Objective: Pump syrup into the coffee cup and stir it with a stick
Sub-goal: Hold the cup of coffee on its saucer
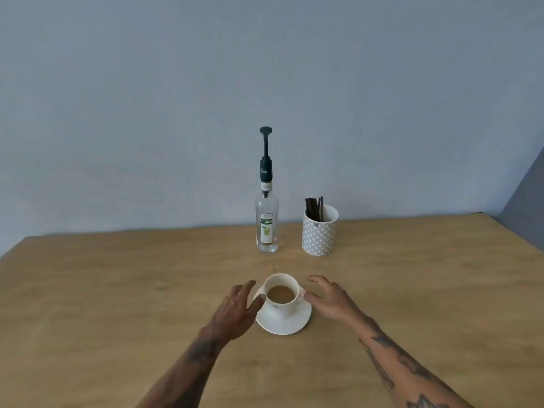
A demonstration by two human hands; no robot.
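Observation:
A white coffee cup (282,304) holding light brown coffee stands on a white saucer (287,326) near the middle of the wooden table. My left hand (237,309) is at the cup's left side, fingers spread, thumb at the saucer's edge. My right hand (329,298) is open at the cup's right side, thumb close to the handle. Neither hand grips anything. Behind the cup stands a clear syrup bottle (267,225) with a tall black pump (265,148). Dark stir sticks (315,209) stand in a patterned white holder cup (319,234) right of the bottle.
The wooden table (117,290) runs to a grey-blue wall behind the bottle and holder. Its right edge slants away at the far right.

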